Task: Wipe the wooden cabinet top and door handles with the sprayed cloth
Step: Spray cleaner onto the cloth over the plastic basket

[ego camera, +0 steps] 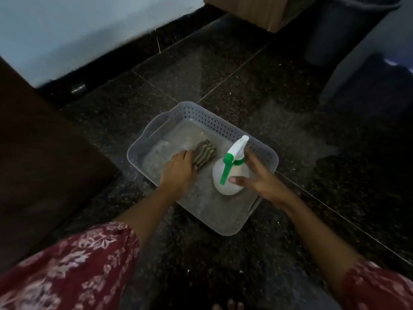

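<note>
A grey perforated plastic basket sits on the dark granite floor. Inside it lies a folded striped cloth, with my left hand resting on its near end, fingers curled over it. A white spray bottle with a green trigger stands in the basket's right half. My right hand is beside the bottle with fingers spread, thumb touching its body. A wooden cabinet shows at the top of the view, only its lower corner visible.
A dark brown piece of furniture fills the left side. A pale blue wall runs along the back left. Dark grey bins stand at the top right. My red floral clothing covers the bottom corners.
</note>
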The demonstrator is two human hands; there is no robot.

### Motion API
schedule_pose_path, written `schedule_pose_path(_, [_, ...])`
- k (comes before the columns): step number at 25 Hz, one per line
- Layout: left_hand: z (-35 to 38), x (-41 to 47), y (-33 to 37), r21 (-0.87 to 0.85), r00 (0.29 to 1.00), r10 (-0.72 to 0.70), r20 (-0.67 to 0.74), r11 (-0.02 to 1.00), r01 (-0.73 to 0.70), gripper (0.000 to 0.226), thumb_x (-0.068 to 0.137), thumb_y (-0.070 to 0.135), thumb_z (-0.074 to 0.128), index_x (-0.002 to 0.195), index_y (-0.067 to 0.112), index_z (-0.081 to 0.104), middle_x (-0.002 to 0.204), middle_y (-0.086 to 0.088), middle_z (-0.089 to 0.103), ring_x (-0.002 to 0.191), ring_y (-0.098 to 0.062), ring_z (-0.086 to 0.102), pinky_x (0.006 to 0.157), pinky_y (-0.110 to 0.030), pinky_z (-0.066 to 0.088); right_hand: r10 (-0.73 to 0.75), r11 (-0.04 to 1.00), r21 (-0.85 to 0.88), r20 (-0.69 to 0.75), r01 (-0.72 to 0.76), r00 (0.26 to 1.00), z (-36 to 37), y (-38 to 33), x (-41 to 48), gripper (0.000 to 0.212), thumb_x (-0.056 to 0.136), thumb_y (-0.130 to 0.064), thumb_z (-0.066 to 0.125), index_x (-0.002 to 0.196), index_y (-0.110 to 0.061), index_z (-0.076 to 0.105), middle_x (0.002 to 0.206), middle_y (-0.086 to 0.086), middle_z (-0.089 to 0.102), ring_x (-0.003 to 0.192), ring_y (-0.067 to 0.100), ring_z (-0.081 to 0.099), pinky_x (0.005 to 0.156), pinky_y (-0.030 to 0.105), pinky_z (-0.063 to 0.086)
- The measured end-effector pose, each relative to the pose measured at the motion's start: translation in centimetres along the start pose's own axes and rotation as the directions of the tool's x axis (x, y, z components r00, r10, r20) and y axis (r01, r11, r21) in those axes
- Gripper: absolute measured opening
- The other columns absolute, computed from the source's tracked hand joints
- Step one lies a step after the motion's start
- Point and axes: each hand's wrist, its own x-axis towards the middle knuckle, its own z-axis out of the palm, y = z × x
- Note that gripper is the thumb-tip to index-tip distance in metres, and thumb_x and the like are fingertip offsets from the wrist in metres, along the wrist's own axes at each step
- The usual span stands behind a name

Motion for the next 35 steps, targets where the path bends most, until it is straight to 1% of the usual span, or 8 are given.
schedule_pose_path(7, [0.8, 3.1, -1.2, -0.120, 0.993, -0.091, 0.076, 0.988, 0.099, 0.057, 0.089, 0.034, 0.055, 0.136, 0.006, 0.041, 0.136, -0.022, 0.046, 0.122, -0.038, 0.046, 0.102, -0.045, 0.040, -0.131, 0.989, -0.089, -0.146, 0.119, 0.981, -0.4, 1.0, 2.7, 0.040, 0.079, -0.001, 0.069, 0.111, -0.019, 0.054, 0.110, 0.007, 0.064, 0.107, 0.025, 0.061, 0.100, 0.045, 0.048])
schedule_pose_path(15, [1.2, 3.9, -0.9, -0.413, 0.916, -0.300, 0.266, 0.823, 0.389, 0.055, 0.080, 0.025, 0.070, 0.123, 0.000, 0.048, 0.127, -0.022, 0.055, 0.117, -0.035, 0.053, 0.091, -0.036, 0.044, -0.131, 0.974, -0.209, -0.206, 0.087, 0.970, 2.1, 0.3, 3.0, 0.059, 0.070, -0.015, 0.080, 0.117, -0.002, 0.048, 0.106, 0.009, 0.062, 0.084, -0.001, 0.059, 0.070, 0.006, 0.048])
schedule_pose_path(17, [1.1, 3.6, -1.1, -0.532, 0.900, -0.325, 0.290, 0.727, 0.434, 0.051, 0.082, 0.021, 0.067, 0.124, 0.000, 0.047, 0.126, -0.021, 0.057, 0.112, -0.032, 0.055, 0.083, -0.033, 0.043, 0.002, 0.998, -0.062, 0.016, -0.001, 1.000, 1.4, -0.4, 3.1, 0.061, 0.075, -0.008, 0.075, 0.129, -0.016, 0.048, 0.117, -0.005, 0.060, 0.095, -0.015, 0.056, 0.088, 0.003, 0.046])
schedule_pose_path(20, [1.0, 3.4, -1.8, -0.758, 0.875, -0.355, 0.329, 0.453, 0.469, 0.048, 0.084, 0.011, 0.062, 0.126, -0.001, 0.042, 0.126, -0.024, 0.056, 0.097, -0.026, 0.054, 0.078, -0.034, 0.045, 0.029, 0.994, -0.112, 0.195, -0.007, 0.980, 0.1, -1.5, 4.0, 0.055, 0.077, -0.009, 0.073, 0.127, -0.001, 0.053, 0.118, 0.019, 0.064, 0.112, 0.024, 0.060, 0.100, 0.036, 0.046])
schedule_pose_path(23, [1.0, 3.2, -2.7, -0.879, 0.878, -0.283, 0.385, 0.177, 0.443, 0.048, 0.086, 0.001, 0.057, 0.131, -0.003, 0.042, 0.124, -0.024, 0.057, 0.088, -0.027, 0.058, 0.072, -0.034, 0.049, -0.035, 0.962, -0.263, 0.130, 0.068, 0.991, 0.9, -1.9, 5.1, 0.063, 0.066, -0.027, 0.075, 0.088, 0.026, 0.049, 0.068, 0.031, 0.051, 0.064, 0.028, 0.054, 0.062, 0.034, 0.041])
schedule_pose_path(26, [0.5, 2.8, -2.9, -0.909, 0.891, -0.214, 0.400, 0.033, 0.416, 0.045, 0.087, -0.002, 0.052, 0.131, 0.002, 0.044, 0.104, -0.014, 0.063, 0.080, -0.020, 0.059, 0.074, -0.033, 0.049, -0.122, 0.967, -0.231, -0.041, 0.109, 0.992, 2.8, -3.2, 5.4, 0.024, 0.071, -0.011, 0.065, 0.063, 0.003, 0.048, 0.054, 0.012, 0.039, 0.049, 0.015, 0.044, 0.051, 0.021, 0.030])
schedule_pose_path(32, [-0.6, 3.3, -2.8, -0.867, 0.891, -0.147, 0.429, -0.344, 0.360, 0.047, 0.095, 0.036, 0.042, 0.132, 0.008, 0.050, 0.117, -0.012, 0.064, 0.094, -0.022, 0.063, 0.078, -0.035, 0.051, -0.059, 0.995, 0.062, -0.208, 0.073, 0.976, 4.0, -5.6, 6.0, 0.014, 0.082, -0.018, 0.063, 0.071, -0.019, 0.070, 0.097, 0.009, 0.074, 0.099, 0.018, 0.066, 0.094, 0.032, 0.048])
schedule_pose_path(35, [-1.2, 3.5, -2.4, -0.868, 0.899, -0.136, 0.417, -0.353, 0.349, 0.049, 0.097, 0.039, 0.036, 0.134, 0.010, 0.048, 0.130, -0.014, 0.059, 0.097, -0.022, 0.063, 0.075, -0.034, 0.051, 0.096, 0.993, 0.089, -0.214, -0.079, 0.972, 3.9, -6.4, 5.6, 0.023, 0.083, -0.024, 0.061, 0.080, -0.005, 0.073, 0.101, 0.009, 0.073, 0.096, 0.018, 0.063, 0.085, 0.025, 0.044])
